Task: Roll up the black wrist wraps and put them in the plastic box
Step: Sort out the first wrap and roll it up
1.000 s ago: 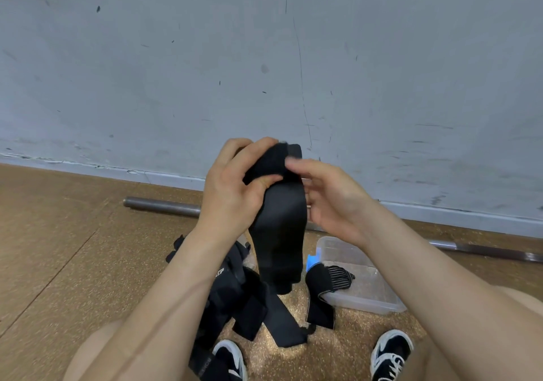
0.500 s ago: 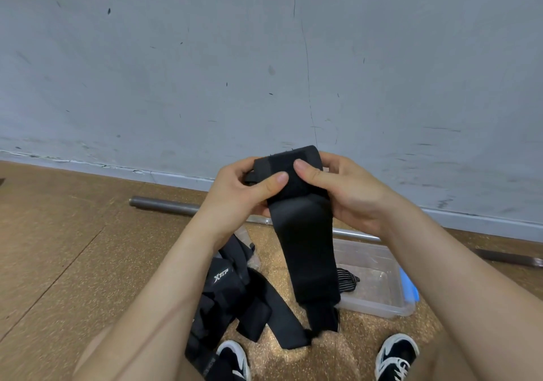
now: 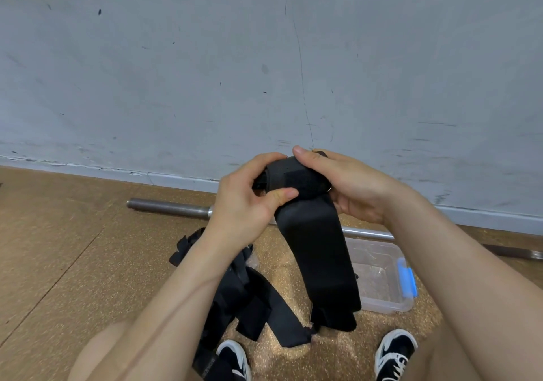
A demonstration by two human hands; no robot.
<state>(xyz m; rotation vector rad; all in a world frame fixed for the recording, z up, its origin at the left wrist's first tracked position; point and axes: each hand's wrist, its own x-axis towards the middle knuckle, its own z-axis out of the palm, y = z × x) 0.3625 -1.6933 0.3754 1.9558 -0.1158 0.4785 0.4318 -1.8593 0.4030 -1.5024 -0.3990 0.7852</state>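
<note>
– Cork floor (image 3: 73,248) under you, scuffed grey wall ahead. Your left hand (image 3: 244,201) and right hand (image 3: 352,186) are both curled round the rolled end of the black wrist wrap (image 3: 317,257), thumbs pressing on it, while its tail hangs down in front of the plastic box (image 3: 382,307)
– And that box sits lidless on the floor to your near right, just beyond your right shoe (image 3: 395,351). You'd do well to wind the roll down the tail with the edges lined up, feeding the fabric in flat and taut. A slack turn will likely cone out sideways
– More wraps (image 3: 252,304) lie heaped to your near left, not yet rolled
– As for writing, you have a pale mark on the strap at the bottom edge, too blurred to read, and nothing legible on the box's blue latch (image 3: 407,280)
</note>
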